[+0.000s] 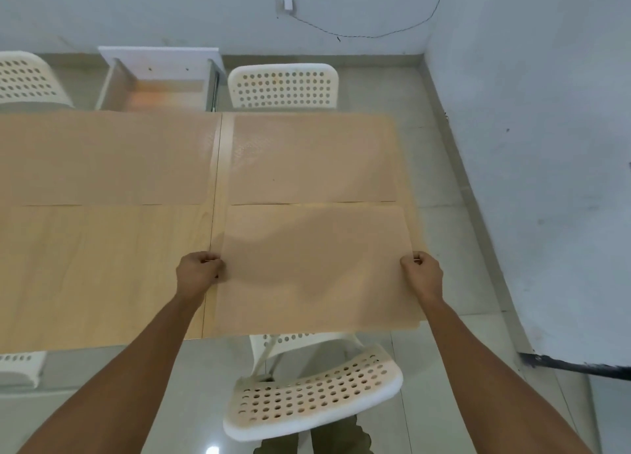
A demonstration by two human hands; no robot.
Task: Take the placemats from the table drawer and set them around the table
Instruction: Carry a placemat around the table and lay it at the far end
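A beige placemat (317, 265) lies on the near right part of the wooden table (102, 269). My left hand (199, 271) grips its left edge and my right hand (421, 271) grips its right edge. The mat's near edge reaches the table's front edge. Two more beige placemats lie flat on the far side, one at the far right (312, 158) and one at the far left (106, 158). The white table drawer (157, 81) stands pulled open on the far side; its inside looks bare.
White perforated chairs stand around the table: one far right (283, 84), one far left (29, 79), one just below me (314, 392), one near left (18, 368). A wall (546, 146) runs close along the right. A black cable hangs on the back wall.
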